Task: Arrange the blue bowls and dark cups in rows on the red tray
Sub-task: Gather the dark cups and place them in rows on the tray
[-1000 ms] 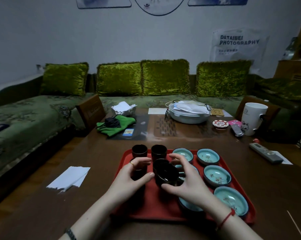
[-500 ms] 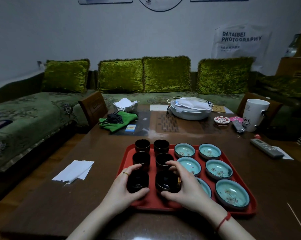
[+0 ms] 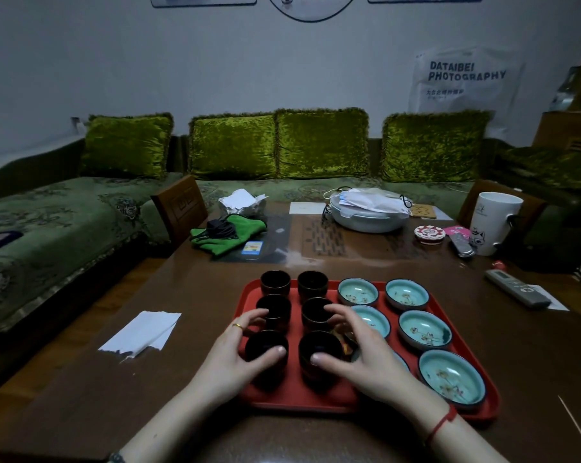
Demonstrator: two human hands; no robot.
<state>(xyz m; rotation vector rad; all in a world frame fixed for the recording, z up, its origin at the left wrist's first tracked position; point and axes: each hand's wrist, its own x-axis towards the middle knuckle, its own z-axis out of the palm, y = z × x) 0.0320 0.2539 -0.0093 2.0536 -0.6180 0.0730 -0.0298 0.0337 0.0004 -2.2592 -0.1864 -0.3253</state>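
At the left of the brown table we see a white paper. Next comes the red tray, which lies in front of the person. On its left half we count six dark cups in two columns of three, and their insides are too dark for us to say what they hold. The left hand curls round the near left cup, thumb on its near wall. The right hand curls likewise round the near right cup. Both cups stand upright on the tray floor. On the right half sit the blue bowls, each with a small floral mark in its glaze. Five show plainly, and a sixth seems to lie under the right wrist.

A second ago the hands held these two cups farther up the tray, the right one tilted. Half a second ago they already stood in the nearest row, as they do now.
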